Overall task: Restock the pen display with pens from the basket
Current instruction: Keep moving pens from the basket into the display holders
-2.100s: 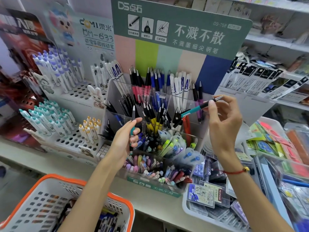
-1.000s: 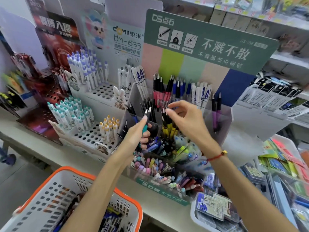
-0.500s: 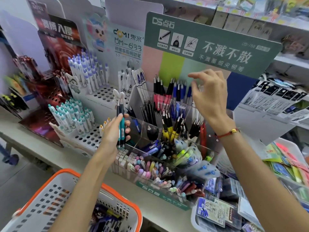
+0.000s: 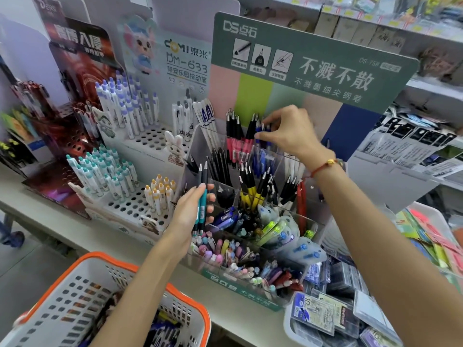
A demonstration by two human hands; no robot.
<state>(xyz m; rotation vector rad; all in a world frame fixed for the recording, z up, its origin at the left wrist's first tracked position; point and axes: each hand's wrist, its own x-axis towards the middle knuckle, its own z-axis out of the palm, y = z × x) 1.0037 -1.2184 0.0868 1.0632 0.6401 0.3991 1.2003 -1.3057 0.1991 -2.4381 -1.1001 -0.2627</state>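
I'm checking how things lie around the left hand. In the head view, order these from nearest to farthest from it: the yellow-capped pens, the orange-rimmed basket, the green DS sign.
1. Yellow-capped pens: just left of the left hand.
2. Orange-rimmed basket: below it, at the counter's front edge.
3. Green DS sign: up and right, behind the display.

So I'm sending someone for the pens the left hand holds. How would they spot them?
Start at the green sign, then drop to the clear pen display below it. At its left edge, the left hand grips two teal pens, the only teal-and-black barrels there.
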